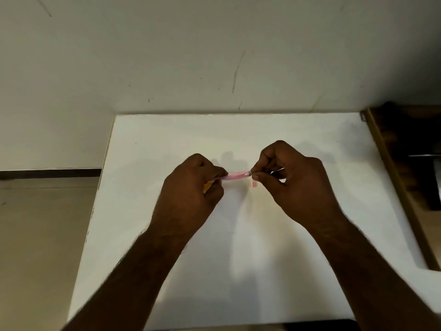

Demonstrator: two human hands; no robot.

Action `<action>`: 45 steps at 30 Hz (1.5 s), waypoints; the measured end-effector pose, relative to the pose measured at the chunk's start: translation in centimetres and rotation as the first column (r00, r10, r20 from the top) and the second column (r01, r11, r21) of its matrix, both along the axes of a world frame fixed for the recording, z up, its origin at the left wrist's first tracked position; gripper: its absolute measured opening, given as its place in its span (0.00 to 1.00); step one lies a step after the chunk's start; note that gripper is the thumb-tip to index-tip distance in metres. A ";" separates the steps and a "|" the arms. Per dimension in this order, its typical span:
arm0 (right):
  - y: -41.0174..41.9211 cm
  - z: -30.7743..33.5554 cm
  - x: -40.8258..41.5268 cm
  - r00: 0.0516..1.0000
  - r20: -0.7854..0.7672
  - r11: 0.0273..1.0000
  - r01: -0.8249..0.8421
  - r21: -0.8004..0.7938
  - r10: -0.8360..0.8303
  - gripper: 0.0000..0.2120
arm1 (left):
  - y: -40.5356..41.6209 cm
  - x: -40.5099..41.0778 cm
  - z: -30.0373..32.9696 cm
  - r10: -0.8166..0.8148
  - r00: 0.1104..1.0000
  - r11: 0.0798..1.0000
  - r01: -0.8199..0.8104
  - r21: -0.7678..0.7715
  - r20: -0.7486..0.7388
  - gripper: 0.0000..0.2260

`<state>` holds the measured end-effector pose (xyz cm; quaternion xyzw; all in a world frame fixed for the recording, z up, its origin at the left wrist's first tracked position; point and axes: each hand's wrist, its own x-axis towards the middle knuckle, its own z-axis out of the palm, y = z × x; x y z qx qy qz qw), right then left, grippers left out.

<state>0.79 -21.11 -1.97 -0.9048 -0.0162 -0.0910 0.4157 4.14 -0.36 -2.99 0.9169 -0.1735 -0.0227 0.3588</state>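
A thin pink pen-like stick (237, 176) is held level above the white table (238, 247), between both hands. My left hand (195, 185) grips its left end with curled fingers, and an orange tip shows below that fist. My right hand (291, 180) pinches the right end, where a small pink piece (254, 183) hangs down beside the fingertips. The parts of the stick inside both hands are hidden.
A scuffed white wall (214, 56) rises behind the table. A dark wooden piece of furniture (401, 175) stands along the table's right edge. A tan floor (43, 235) lies to the left.
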 end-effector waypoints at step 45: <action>0.6 -0.6 0.5 0.913 -0.407 0.677 0.324 0.661 -0.040 0.05 | 0.1 0.1 -0.4 0.018 0.999 1.000 -0.018 0.004 -0.028 0.12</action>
